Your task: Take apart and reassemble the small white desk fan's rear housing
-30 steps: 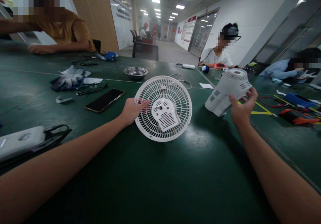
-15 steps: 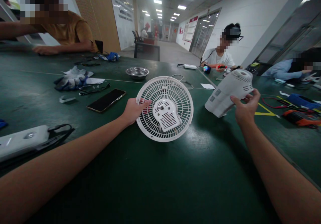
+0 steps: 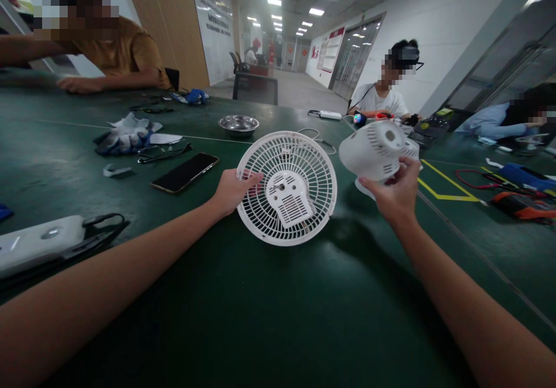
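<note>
A round white fan grille (image 3: 321,188) with a slotted motor plate at its centre is tilted up over the green table. My left hand (image 3: 234,192) grips its left rim, thumb across the ribs. On the right, my right hand (image 3: 397,194) holds a white fan housing (image 3: 369,150) with vent slots round its end, raised off the table. The fingers behind the housing are partly hidden. A thin pale cable (image 3: 319,139) lies on the table behind the grille.
Left of the grille lie a black phone (image 3: 186,172), work gloves (image 3: 125,136) and a white power strip (image 3: 43,243). A metal bowl (image 3: 238,124) stands behind. An orange-black tool (image 3: 523,204) lies far right. Several people sit round the table (image 3: 260,313).
My right hand has moved left with the housing and turned it, so its vented end faces me more. The grille in my left hand has barely moved.
</note>
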`<state>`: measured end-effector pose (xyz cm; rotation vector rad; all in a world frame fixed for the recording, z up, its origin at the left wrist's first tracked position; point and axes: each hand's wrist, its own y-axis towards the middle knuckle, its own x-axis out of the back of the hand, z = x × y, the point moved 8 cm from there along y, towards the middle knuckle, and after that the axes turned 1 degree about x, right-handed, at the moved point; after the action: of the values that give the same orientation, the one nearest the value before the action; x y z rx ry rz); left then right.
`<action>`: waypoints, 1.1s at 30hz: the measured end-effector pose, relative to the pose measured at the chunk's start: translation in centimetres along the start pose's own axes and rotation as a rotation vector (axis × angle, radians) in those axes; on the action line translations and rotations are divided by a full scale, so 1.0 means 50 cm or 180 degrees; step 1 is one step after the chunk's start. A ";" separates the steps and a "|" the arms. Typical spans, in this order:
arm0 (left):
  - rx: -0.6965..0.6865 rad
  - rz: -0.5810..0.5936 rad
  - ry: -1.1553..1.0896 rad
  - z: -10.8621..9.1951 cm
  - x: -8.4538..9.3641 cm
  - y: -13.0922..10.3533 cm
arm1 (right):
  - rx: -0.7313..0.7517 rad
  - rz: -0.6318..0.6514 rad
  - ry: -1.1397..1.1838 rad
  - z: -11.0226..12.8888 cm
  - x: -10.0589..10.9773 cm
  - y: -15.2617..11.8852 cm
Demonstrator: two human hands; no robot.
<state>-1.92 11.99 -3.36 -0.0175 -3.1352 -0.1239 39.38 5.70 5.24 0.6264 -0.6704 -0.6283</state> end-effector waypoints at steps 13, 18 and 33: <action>-0.0018 0.0021 -0.0043 0.001 -0.001 0.001 | -0.0330 0.1623 -0.0805 -0.019 -0.152 -0.099; -0.0037 -0.0016 0.0006 -0.007 -0.002 -0.003 | 0.0298 0.1111 -0.0473 0.061 -0.119 -0.095; -0.1299 -0.0672 0.0646 -0.089 0.014 -0.058 | -0.1777 0.2674 0.2844 0.204 -0.226 -0.276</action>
<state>-2.64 8.75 0.86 0.3038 -2.8436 -0.7132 20.70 1.43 -2.12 0.0247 0.1287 0.2772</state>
